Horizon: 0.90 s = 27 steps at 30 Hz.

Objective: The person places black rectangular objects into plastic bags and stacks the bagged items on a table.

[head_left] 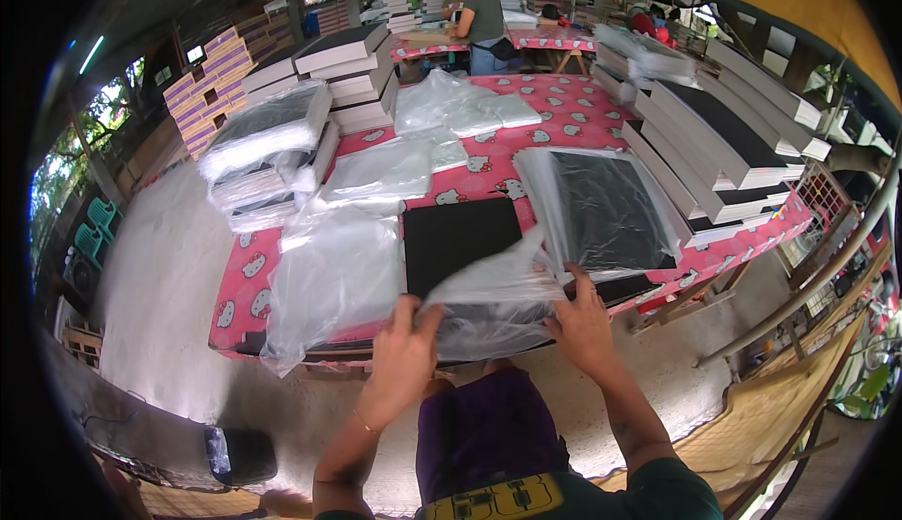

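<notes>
A clear plastic bag [498, 280] is stretched between my hands over the near end of a flat black panel [460, 238], which lies at the table's front edge. My left hand [407, 340] pinches the bag's left side, and my right hand [581, 323] grips its right side. The bag's near part hangs crumpled between them. To the left lie loose clear bags [343, 262]. On the right, next to my right hand, rests a black panel in clear plastic [601, 205].
The table has a pink patterned cover [479, 158]. Thick black-topped stacks [348, 74] stand at its far left, more black-topped stacks [714, 135] at the right. A plastic-wrapped pile [268, 135] sits on the left edge. Beyond, a person [481, 22] stands by another table.
</notes>
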Available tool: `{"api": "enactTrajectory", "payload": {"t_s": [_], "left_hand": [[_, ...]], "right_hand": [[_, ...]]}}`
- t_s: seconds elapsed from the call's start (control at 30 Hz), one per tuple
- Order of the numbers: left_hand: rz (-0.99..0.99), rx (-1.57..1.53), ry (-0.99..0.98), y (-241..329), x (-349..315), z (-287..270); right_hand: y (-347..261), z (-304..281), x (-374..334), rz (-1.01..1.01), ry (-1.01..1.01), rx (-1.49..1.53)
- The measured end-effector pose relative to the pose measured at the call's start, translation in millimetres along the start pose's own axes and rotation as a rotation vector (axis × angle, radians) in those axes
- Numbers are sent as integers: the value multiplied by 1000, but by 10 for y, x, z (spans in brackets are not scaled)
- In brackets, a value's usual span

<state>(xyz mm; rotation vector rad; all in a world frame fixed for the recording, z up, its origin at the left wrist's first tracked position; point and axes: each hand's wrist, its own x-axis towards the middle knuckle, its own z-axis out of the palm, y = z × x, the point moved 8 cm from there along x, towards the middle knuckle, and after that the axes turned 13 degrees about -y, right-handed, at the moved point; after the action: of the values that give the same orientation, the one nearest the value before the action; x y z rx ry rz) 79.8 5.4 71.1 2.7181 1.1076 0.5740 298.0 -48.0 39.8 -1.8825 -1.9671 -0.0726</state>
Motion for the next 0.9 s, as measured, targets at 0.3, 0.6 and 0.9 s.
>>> {"api": "enactTrajectory", "payload": {"t_s": [0.3,0.6,0.9], "left_hand": [[-143,64,29,-364,-93,-180],[324,-856,-64,-577,-263,-468],[266,-833,-576,-216,-306,211]], "right_hand": [[276,-199,-92,64,97,155],[353,138,-100,-14,-404,277],[419,508,-264,218,-65,2297]]}}
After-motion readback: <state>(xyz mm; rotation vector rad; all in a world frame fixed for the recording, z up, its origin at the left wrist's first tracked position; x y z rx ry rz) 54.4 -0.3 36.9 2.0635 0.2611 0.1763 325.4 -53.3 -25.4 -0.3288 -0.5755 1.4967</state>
